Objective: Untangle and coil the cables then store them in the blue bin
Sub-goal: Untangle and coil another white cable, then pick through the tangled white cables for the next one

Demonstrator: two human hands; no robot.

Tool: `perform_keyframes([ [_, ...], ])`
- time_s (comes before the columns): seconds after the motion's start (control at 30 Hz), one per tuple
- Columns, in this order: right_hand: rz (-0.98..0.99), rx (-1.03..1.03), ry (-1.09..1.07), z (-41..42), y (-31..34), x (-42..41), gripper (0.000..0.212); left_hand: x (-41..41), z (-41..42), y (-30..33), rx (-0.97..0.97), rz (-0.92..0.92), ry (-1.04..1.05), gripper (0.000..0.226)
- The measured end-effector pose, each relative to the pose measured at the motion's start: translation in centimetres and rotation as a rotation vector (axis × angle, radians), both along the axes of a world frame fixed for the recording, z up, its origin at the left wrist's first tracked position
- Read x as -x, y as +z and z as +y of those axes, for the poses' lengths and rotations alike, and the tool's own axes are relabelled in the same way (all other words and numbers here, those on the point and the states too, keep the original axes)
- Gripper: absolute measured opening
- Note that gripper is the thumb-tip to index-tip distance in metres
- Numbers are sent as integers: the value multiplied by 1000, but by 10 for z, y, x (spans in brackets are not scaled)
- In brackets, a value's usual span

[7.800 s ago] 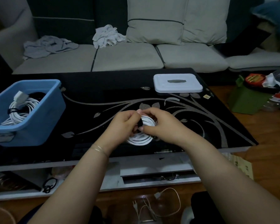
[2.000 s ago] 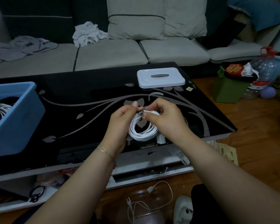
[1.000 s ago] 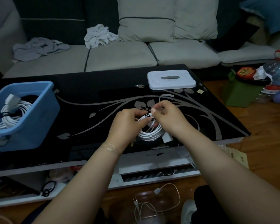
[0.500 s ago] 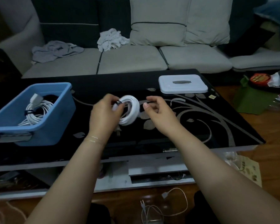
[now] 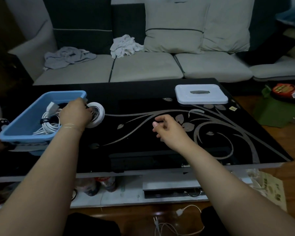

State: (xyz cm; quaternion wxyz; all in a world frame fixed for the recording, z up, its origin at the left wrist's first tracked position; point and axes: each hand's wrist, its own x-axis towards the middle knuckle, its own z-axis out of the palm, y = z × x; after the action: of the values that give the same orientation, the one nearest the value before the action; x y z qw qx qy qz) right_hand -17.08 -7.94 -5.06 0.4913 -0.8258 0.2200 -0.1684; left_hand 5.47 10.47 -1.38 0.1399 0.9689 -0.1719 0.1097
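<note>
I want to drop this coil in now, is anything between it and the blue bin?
Nothing visible blocks it. The left hand holds the white coil just beside the blue bin, whose top is open. One coiled cable already lies inside, with bare floor left around it. The right hand hangs clear over the table.

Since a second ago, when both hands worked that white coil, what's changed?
The right hand let go and hangs loosely curled over the table. The left hand alone keeps its grip on the white coil and has carried it left to the blue bin, not yet inside. The bundled cable in the bin and the white lid stayed put.
</note>
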Motion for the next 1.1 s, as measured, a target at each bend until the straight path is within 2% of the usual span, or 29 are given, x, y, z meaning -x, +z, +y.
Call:
perform_keyframes([
  [0.1, 20, 15, -19, -3, 1, -2, 19, 9, -8, -6, -27, -114, -64, 28],
  [0.27, -25, -13, -140, -13, 5, -6, 13, 52, -53, -12, 23, -204, -423, 26],
  [0.4, -41, -32, -209, -24, 8, -3, 22, 77, -93, -3, 46, -97, -711, 26],
  [0.47, -15, -23, -223, -31, 7, 1, 23, 82, -102, 3, 49, 8, -774, 23],
  [0.53, 12, -12, -229, -39, 6, 7, 24, 83, -102, 13, 154, 188, -775, 17],
  [0.67, 23, -30, -232, -49, 5, 13, 26, 81, -95, 33, 536, 497, -716, 12],
  [0.77, 27, -36, -220, -49, 5, 15, 26, 69, -108, 47, 768, 543, -573, 16],
  [0.87, 29, -23, -206, -47, 5, 14, 20, 53, -128, 54, 887, 571, -440, 14],
  [0.93, 23, -16, -200, -47, 5, 14, 15, 40, -145, 48, 911, 596, -356, 16],
  [1.0, 37, -1, -185, -47, 6, 16, 15, 30, -156, 41, 833, 505, -274, 15],
  [1.1, 75, 48, -152, -43, 7, 19, 22, 17, -155, 35, 486, 229, -175, 14],
])
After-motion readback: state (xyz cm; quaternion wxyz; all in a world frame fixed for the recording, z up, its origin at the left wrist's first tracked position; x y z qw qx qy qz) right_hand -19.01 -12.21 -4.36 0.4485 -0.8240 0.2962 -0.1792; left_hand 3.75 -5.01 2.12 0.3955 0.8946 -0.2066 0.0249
